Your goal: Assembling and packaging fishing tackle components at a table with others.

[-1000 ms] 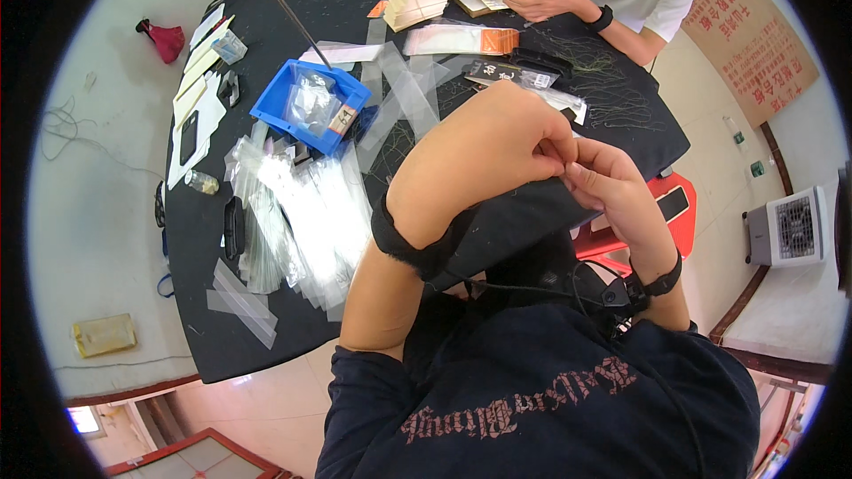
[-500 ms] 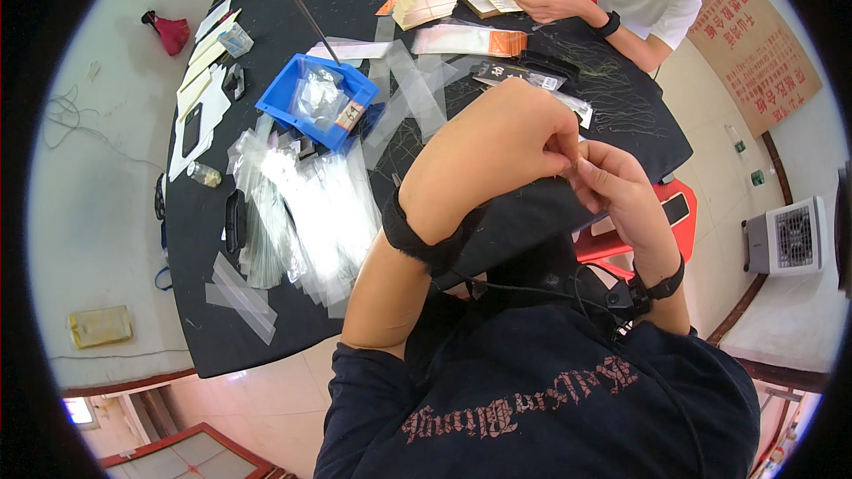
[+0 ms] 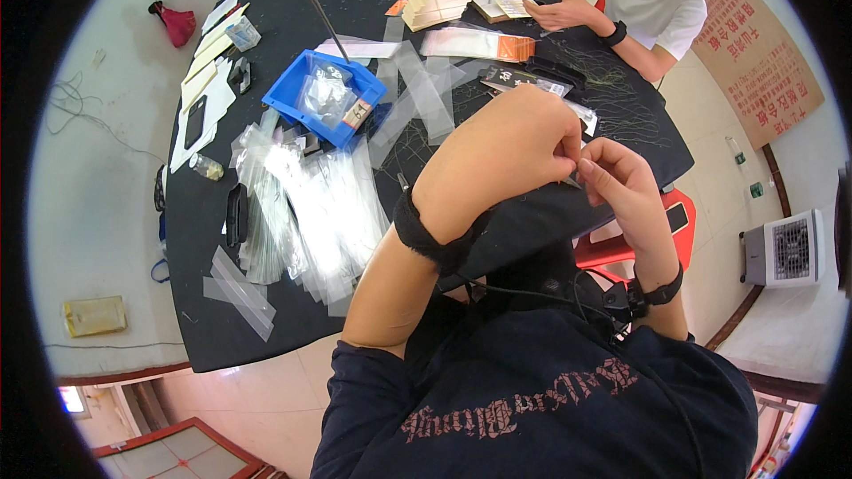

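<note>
My left hand (image 3: 519, 142) is bent at the wrist, its thumb and fingertips pinched together over the table's near right edge. Facing it, my right hand (image 3: 619, 179) is pinched too, with thumb against index finger and the other fingers curled. The two sets of fingertips almost meet, and whatever lies between them is too small to make out. Beyond my left hand, a black printed card in a clear sleeve (image 3: 513, 78) lies beside a long black case (image 3: 559, 73). Thin dark lines (image 3: 632, 115) are strewn over the black cloth to the right.
A blue bin (image 3: 282, 93) holds clear bags, with a heap of clear plastic sleeves (image 3: 311, 213) below it. Across the table, a person's hands (image 3: 568, 11) work by stacked cards (image 3: 439, 2) and an upright rod. A red stool (image 3: 682, 229) bearing a phone stands at right.
My fingertips have shifted slightly, with a small gap now showing between the two hands. The whole view has moved a little; both hands stay pinched.
</note>
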### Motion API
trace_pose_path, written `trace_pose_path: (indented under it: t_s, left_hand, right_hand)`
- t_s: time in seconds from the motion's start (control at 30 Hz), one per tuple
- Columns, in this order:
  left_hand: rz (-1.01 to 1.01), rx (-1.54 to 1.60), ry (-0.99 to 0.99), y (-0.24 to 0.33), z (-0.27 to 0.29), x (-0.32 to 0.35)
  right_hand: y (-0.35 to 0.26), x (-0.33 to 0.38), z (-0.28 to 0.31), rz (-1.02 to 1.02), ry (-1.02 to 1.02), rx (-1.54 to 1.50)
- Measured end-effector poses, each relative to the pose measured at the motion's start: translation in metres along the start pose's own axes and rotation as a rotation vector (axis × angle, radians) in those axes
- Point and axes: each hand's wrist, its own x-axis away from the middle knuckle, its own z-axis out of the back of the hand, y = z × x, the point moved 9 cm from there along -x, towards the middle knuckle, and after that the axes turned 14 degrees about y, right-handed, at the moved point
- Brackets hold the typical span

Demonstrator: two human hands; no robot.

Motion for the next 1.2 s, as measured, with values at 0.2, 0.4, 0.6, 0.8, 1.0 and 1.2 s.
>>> trace_pose_path:
  t_s: [0.2,0.4,0.6,0.8,1.0,1.2]
  left_hand:
    - [-0.018,0.058,0.015,-0.001,0.002,0.0]
    - [0.05,0.11,0.02,-0.008,0.006,-0.003]
    - [0.088,0.187,-0.002,-0.007,0.002,-0.003]
    - [-0.014,0.181,0.024,-0.002,0.001,-0.007]
    - [0.007,0.202,0.018,-0.002,0.001,-0.006]
    - [-0.005,0.191,0.025,-0.001,0.003,-0.005]
  right_hand:
    - [0.002,-0.001,0.0,0.027,-0.011,-0.056]
    - [0.004,-0.003,0.004,0.004,0.006,-0.199]
    - [0.007,-0.002,0.001,-0.059,-0.017,-0.324]
    - [0.008,-0.002,0.002,-0.064,-0.018,-0.34]
    - [0.011,-0.002,0.002,-0.072,-0.013,-0.32]
    - [0.008,-0.003,0.008,-0.035,0.025,-0.296]
